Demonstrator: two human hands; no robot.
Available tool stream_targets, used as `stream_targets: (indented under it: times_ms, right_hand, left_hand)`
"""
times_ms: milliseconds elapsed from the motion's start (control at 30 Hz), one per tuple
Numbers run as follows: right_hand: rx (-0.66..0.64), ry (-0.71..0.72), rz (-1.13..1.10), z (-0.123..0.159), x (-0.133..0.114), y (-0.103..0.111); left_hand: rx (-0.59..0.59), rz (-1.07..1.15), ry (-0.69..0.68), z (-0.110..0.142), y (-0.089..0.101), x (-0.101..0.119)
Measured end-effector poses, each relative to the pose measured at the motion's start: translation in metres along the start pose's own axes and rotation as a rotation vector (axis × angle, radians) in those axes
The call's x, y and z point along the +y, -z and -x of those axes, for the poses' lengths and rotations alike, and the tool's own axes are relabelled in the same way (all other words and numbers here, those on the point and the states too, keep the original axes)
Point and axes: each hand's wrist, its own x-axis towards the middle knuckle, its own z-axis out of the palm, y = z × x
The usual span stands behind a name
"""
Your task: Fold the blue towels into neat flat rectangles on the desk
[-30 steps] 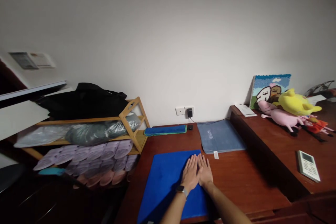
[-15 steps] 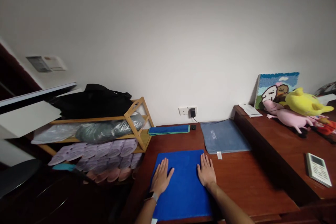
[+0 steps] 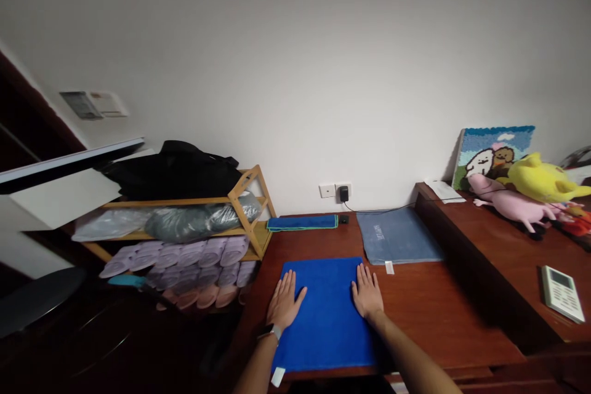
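Note:
A bright blue towel (image 3: 325, 320) lies spread flat on the brown wooden desk (image 3: 429, 308), with a white tag at its near left corner. My left hand (image 3: 283, 305), a watch on its wrist, rests flat on the towel's left edge, fingers stretched forward. On the right edge lies my right hand (image 3: 367, 295), palm down with the fingers extended. Neither hand grips anything. Behind the right hand is a grey-blue towel (image 3: 399, 236) with a white tag. A folded dark blue cloth (image 3: 302, 222) with a green border sits along the wall.
To the left stands a wooden rack (image 3: 252, 215) with slippers (image 3: 194, 252), plastic-wrapped items and a black bag (image 3: 178, 169). On the raised right surface are a white calculator-like device (image 3: 562, 293), plush toys (image 3: 512, 203) and a dog picture (image 3: 492, 157). A black plug (image 3: 343, 194) trails a cable.
The view has shifted slightly, so the scene sits a little further right and higher. Both hands stay flat on the blue towel's side edges.

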Motion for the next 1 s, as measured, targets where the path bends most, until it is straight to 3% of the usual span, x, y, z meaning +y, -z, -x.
stream_targets:
  times_ms: [133, 333, 633, 733, 933, 1000]
  right_hand:
    - [0.020, 0.003, -0.012, 0.015, -0.003, 0.005]
    - [0.005, -0.007, -0.037, 0.040, -0.006, -0.005]
    - [0.024, -0.010, -0.058, 0.043, -0.008, -0.001]
    - [0.028, -0.008, -0.059, 0.043, -0.008, -0.002]
    - [0.028, 0.009, -0.017, 0.041, -0.005, -0.009]
    - [0.015, 0.028, 0.011, 0.041, -0.004, -0.011]
  left_hand:
    - [0.010, 0.004, -0.001, -0.001, -0.003, -0.001]
    - [0.040, 0.010, -0.015, -0.004, -0.012, -0.005]
    - [0.091, -0.033, -0.028, -0.003, -0.007, -0.005]
    - [0.102, -0.016, -0.089, -0.002, 0.000, 0.024]
    - [-0.003, 0.082, -0.350, 0.007, -0.007, 0.143]
    - [-0.046, 0.105, -0.397, 0.011, -0.014, 0.166]
